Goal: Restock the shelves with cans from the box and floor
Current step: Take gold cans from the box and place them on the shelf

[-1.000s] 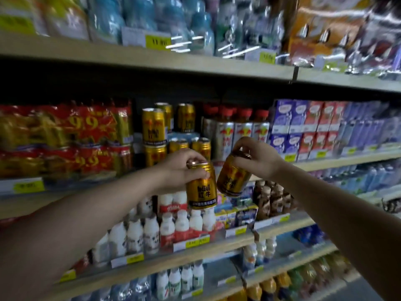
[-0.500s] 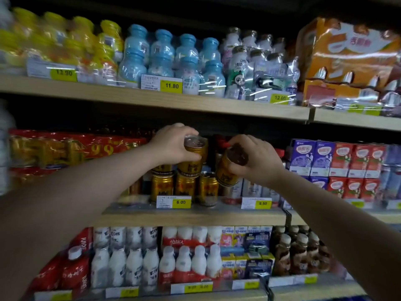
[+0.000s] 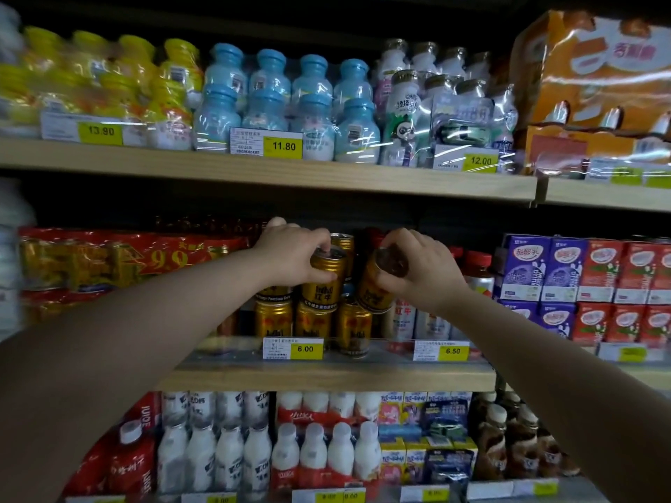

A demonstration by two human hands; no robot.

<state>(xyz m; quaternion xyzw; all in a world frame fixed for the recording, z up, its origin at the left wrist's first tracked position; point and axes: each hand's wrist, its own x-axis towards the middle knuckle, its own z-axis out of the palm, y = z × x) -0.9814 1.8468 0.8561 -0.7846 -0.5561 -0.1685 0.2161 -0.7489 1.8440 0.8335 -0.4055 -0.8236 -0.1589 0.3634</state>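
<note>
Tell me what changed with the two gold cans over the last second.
Both hands carried their cans up from the lower shelves to the gold can row. The left hand now sets its can upright on the bottom layer; the right hand holds its can tilted. Both grips unchanged; nothing released.

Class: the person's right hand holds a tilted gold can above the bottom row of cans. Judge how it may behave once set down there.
The tilted gold can looks rigid, so the right hand probably won't dent it. Its round, glossy side suggests it may slip or roll if released tilted. Set upright on the bottom-row can, it likely tips easily.
</note>
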